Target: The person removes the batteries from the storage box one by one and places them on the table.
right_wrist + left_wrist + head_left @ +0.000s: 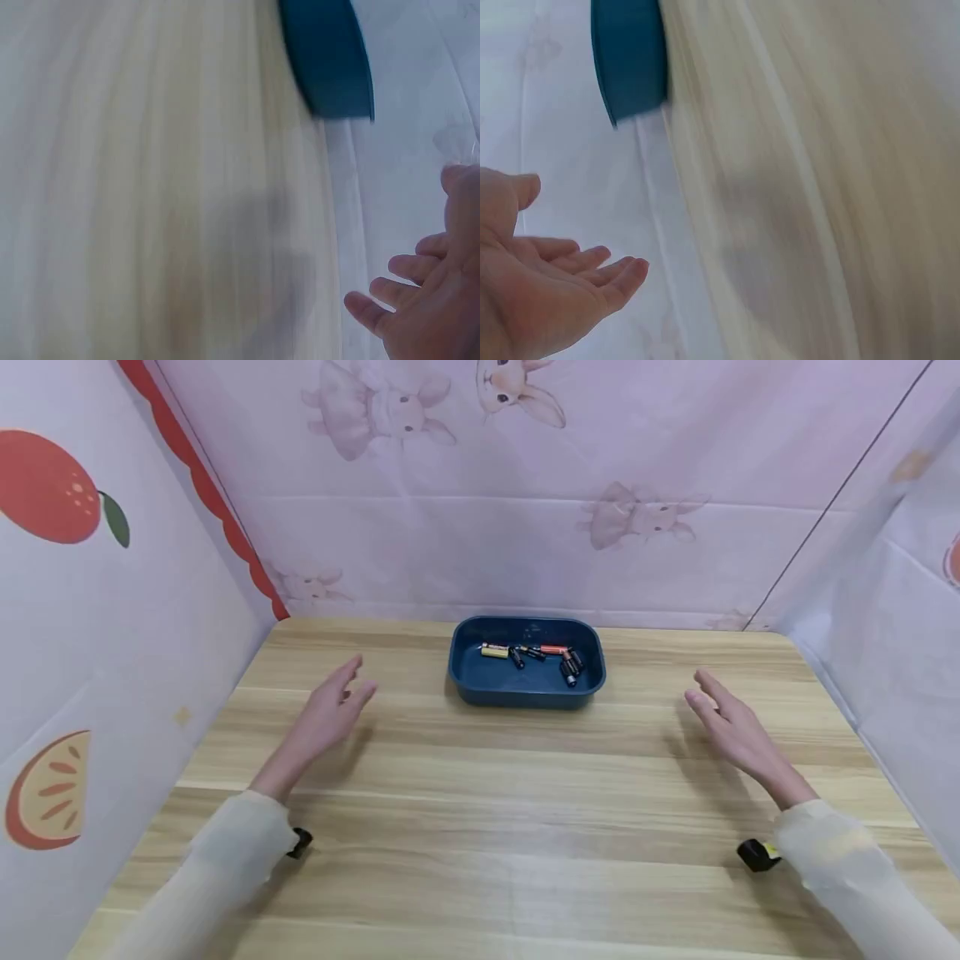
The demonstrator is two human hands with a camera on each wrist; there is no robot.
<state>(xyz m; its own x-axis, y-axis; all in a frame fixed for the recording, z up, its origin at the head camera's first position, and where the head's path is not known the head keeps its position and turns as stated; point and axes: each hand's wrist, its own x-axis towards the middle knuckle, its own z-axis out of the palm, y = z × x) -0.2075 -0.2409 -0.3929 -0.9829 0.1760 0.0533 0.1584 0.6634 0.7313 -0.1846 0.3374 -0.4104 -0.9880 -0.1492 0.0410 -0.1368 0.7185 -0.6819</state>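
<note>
A dark blue rectangular tub (525,697) stands toward the back of the wooden table, with several small batteries inside. Among them are a yellow battery (495,652), a red-orange battery (553,650) and black batteries (569,672) bunched at the right. My left hand (330,710) hovers over the table to the tub's left, fingers relaxed and holding nothing. On the other side, my right hand (735,731) is held up likewise, its thumb apart from the fingers. Each wrist view shows the tub's outer wall (630,60) beyond an unfilled palm.
The light wood table (480,827) runs back to a pink curtain (450,552) with rabbit prints. White fabric with fruit prints (112,635) hangs at the left, and more white cloth (900,627) at the right. Black wrist devices (757,855) show beneath the sleeves.
</note>
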